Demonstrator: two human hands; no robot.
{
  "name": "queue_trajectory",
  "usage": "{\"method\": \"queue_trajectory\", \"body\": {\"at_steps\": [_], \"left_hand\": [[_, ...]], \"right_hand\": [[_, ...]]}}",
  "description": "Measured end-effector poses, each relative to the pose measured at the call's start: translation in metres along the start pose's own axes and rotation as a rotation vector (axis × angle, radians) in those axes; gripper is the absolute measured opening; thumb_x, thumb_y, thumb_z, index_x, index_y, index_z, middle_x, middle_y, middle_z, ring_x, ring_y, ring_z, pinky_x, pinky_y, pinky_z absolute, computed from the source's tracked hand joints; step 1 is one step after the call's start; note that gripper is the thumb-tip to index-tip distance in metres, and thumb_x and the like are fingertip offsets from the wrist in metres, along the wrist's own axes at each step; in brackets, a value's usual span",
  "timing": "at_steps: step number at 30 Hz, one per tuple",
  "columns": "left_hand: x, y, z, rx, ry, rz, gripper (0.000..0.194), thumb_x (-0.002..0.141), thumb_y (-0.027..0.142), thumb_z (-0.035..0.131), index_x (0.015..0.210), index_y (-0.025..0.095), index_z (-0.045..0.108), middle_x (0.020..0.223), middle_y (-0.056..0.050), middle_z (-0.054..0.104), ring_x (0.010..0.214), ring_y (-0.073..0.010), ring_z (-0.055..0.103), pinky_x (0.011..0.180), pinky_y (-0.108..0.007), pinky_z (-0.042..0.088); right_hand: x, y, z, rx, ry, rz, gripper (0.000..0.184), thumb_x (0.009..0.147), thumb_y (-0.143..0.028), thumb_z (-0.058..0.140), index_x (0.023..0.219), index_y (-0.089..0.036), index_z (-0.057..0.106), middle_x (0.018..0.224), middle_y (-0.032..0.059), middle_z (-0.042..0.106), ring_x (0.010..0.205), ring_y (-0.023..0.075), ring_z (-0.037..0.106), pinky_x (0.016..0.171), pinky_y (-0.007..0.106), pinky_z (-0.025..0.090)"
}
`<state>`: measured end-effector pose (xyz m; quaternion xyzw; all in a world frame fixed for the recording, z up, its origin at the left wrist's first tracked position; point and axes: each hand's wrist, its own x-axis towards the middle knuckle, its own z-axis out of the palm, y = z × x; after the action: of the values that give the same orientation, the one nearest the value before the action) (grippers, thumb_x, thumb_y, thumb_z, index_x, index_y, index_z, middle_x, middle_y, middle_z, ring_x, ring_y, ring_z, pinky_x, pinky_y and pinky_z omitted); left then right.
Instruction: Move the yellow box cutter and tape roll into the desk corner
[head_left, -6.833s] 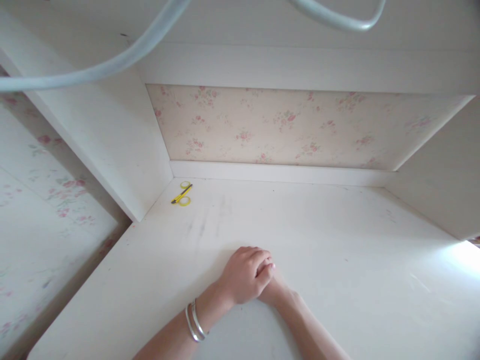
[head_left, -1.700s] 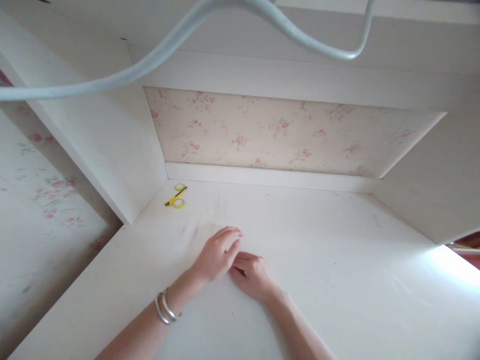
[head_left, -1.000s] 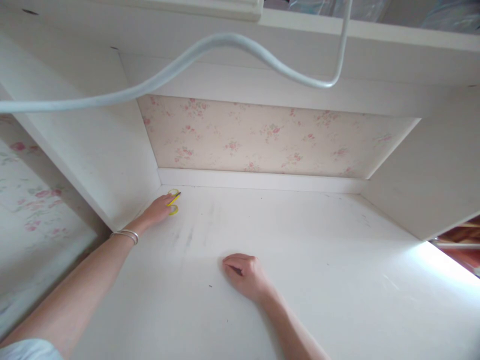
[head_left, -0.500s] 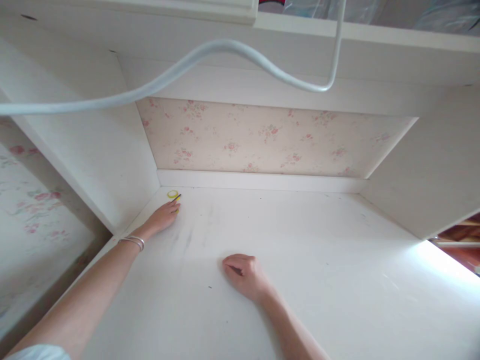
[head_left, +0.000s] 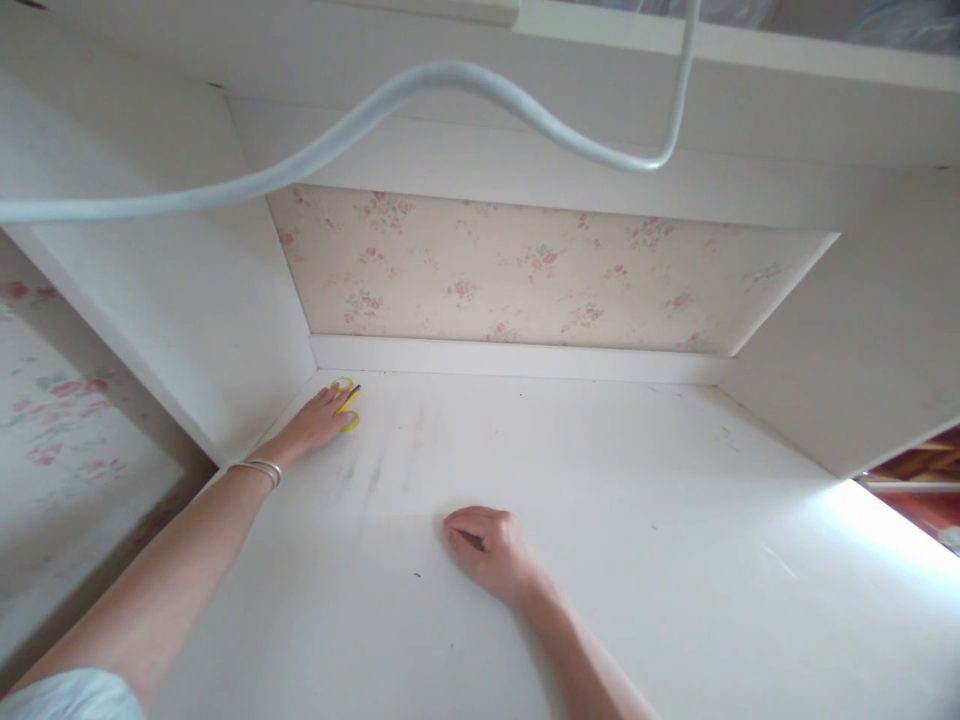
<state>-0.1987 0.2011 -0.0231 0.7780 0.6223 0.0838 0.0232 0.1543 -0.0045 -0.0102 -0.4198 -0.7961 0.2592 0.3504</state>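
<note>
My left hand (head_left: 319, 418) lies near the back left corner of the white surface, palm down with its fingers stretched out. Under and beside those fingers are two yellow loops (head_left: 350, 422), which look like scissor handles. A thin yellow piece with a dark tip (head_left: 355, 391) shows between the loops; the hand covers the rest. My right hand (head_left: 484, 548) rests on its side on the middle of the surface, fingers curled in against the thumb. Nothing shows in its hollow.
White side panels (head_left: 165, 300) and a low back ledge (head_left: 517, 357) bound the surface. A white cable (head_left: 450, 80) hangs across the upper view, below a shelf (head_left: 750, 60) with plastic bags. Small dark bits and smudges mark the surface.
My left hand has moved slightly left, and its fingers have straightened from a curled grip. More of the near yellow loop shows now. The right hand has stayed put.
</note>
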Motion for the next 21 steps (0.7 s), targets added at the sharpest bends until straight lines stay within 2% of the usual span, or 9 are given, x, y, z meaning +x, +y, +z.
{"method": "queue_trajectory", "body": {"at_steps": [3, 7, 12, 17, 21], "left_hand": [[0.007, -0.005, 0.003, -0.009, -0.031, 0.033, 0.067, 0.086, 0.041, 0.030, 0.145, 0.010, 0.022, 0.153, -0.009, 0.013, 0.140, -0.0245, 0.011, 0.113, -0.038, 0.015], [0.016, -0.010, 0.007, -0.008, -0.042, 0.023, 0.065, 0.086, 0.036, 0.028, 0.143, 0.006, 0.026, 0.150, -0.012, 0.022, 0.140, -0.0252, 0.012, 0.113, -0.039, 0.015], [0.016, -0.002, 0.007, -0.022, -0.086, 0.026, 0.065, 0.084, 0.036, 0.028, 0.140, 0.002, 0.031, 0.147, -0.016, 0.028, 0.138, -0.0262, 0.021, 0.111, -0.039, 0.020], [0.008, 0.004, -0.002, -0.029, 0.011, 0.066, 0.062, 0.084, 0.039, 0.032, 0.139, 0.011, 0.034, 0.144, -0.011, 0.036, 0.133, -0.0253, 0.030, 0.110, -0.037, 0.023], [0.008, 0.004, -0.004, -0.025, -0.030, -0.010, 0.066, 0.084, 0.044, 0.029, 0.143, 0.013, 0.027, 0.150, -0.010, 0.025, 0.138, -0.0266, 0.020, 0.111, -0.039, 0.018]], "right_hand": [[0.001, 0.001, -0.001, 0.008, 0.000, -0.001, 0.025, 0.090, -0.024, 0.044, 0.081, -0.022, 0.068, 0.078, 0.0020, 0.067, 0.071, 0.0130, 0.060, 0.067, 0.024, 0.046], [0.001, 0.001, -0.001, 0.020, -0.004, 0.004, 0.026, 0.091, -0.025, 0.043, 0.081, -0.022, 0.068, 0.077, 0.0020, 0.066, 0.071, 0.0128, 0.060, 0.066, 0.023, 0.046], [0.001, 0.002, 0.001, 0.030, 0.006, 0.021, 0.027, 0.091, -0.026, 0.043, 0.083, -0.022, 0.068, 0.079, 0.0032, 0.067, 0.073, 0.0131, 0.060, 0.064, 0.022, 0.046], [0.002, 0.001, 0.000, 0.033, 0.011, 0.019, 0.027, 0.091, -0.026, 0.043, 0.082, -0.022, 0.068, 0.079, 0.0028, 0.067, 0.072, 0.0128, 0.060, 0.065, 0.022, 0.046], [0.002, 0.001, -0.001, 0.029, 0.008, 0.018, 0.026, 0.091, -0.026, 0.044, 0.082, -0.022, 0.068, 0.080, 0.0026, 0.067, 0.072, 0.0127, 0.061, 0.067, 0.023, 0.046]]}}
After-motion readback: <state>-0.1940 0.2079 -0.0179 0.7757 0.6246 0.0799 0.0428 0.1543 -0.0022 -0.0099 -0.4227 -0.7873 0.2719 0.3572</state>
